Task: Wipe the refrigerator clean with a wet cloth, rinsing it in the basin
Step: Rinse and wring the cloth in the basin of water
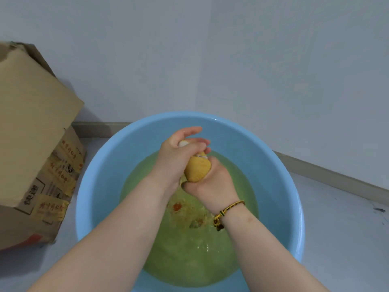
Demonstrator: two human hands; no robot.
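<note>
Above the blue basin (101, 165) of greenish water (189, 260), both hands clamp a twisted yellow cloth (197, 170), long axis running near-to-far: left hand (179, 152) grips the far end w/ pale tip poking out, right hand (212, 184) the near bulge.

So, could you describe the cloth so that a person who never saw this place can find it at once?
Find the big round blue basin on the floor, holding yellowish-green water. Above the water, the left hand and the right hand both grip a twisted bundle: that is the cloth. It is the only mustard-yellow thing, with a white end showing.
</note>
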